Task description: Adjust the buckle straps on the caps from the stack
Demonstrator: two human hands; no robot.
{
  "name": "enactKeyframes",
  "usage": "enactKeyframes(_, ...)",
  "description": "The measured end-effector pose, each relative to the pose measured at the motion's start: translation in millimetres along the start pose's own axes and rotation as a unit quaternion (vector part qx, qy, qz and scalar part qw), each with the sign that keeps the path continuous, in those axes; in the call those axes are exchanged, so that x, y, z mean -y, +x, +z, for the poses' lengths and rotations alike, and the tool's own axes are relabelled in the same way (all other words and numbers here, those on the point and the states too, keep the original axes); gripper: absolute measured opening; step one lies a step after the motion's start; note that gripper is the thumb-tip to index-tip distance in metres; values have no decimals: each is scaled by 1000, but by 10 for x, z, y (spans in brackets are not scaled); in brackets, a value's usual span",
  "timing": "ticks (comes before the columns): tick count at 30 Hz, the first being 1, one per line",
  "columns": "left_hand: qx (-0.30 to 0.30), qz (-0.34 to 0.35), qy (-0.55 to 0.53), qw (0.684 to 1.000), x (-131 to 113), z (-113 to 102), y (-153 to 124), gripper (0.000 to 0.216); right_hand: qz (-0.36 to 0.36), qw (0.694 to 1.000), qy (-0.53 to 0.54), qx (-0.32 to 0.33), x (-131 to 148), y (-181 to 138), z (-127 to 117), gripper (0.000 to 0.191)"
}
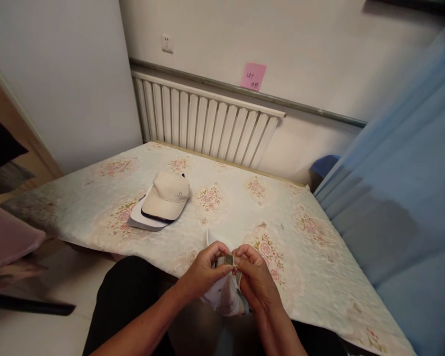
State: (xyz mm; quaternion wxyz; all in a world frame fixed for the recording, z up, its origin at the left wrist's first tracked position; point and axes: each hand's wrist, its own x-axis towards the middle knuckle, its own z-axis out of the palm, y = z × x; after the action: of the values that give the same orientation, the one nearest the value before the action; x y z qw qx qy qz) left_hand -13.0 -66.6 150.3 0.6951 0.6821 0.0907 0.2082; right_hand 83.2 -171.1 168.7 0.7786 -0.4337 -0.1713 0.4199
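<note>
A white cap [224, 296] hangs between my two hands at the front edge of the bed, partly hidden behind my fingers. Its strap carries a small metal buckle [229, 259]. My left hand [204, 266] pinches the strap just left of the buckle, thumb along the lower side. On the other side, the thumb and fingers of my right hand [255, 272] are closed on the strap end beside the buckle. Ahead and to the left, a beige cap [170, 190] lies on top of a white cap [139, 213] and a grey-brimmed one [144, 226].
The bed or table is covered with a flowered cloth [230, 202]. Behind it are a radiator [207, 116] and a wall with a pink note [253, 76]. A blue curtain [400, 198] hangs at the right. Pink fabric [9, 237] sits at the left.
</note>
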Motion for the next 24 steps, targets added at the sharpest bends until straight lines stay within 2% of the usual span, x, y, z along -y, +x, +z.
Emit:
enactKeyframes(5,-6,12,11,1000,-31,19,1,16,-39,996,-72,-17,35,-9,25,12)
enactKeyframes(15,-26,21,123,992,-12,28,-15,10,-15,989,-146,-14,62,-32,-34,12)
enactKeyframes(19,-37,10,120,992,3,22,-15,11,1,966,-257,21,155,-47,-137,14)
enactKeyframes(24,-31,2,119,992,3,16,-12,15,-30,924,-380,13,209,-63,-197,8)
